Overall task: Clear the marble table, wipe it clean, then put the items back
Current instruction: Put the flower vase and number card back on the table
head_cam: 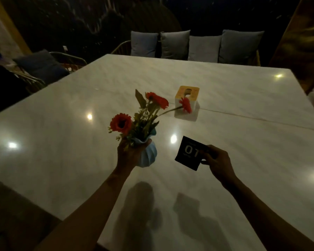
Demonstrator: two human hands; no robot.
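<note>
My left hand [130, 153] grips a light blue ribbed vase [149, 156] by its neck, above the white marble table [62, 151]. Red flowers [121, 123] with green leaves stick out of the vase. My right hand [217, 163] pinches a black square table-number sign [188, 153] marked "01" by its right edge, also off the surface. Further back, near the table's middle, stands a white tissue box [186, 104] with a wooden top, partly behind one red bloom.
A seam [261, 119] runs across the marble to the right. Grey cushions [194, 46] line a bench behind the far edge. A chair with a dark cushion [42, 67] stands at the far left. Ceiling lights reflect off the tabletop.
</note>
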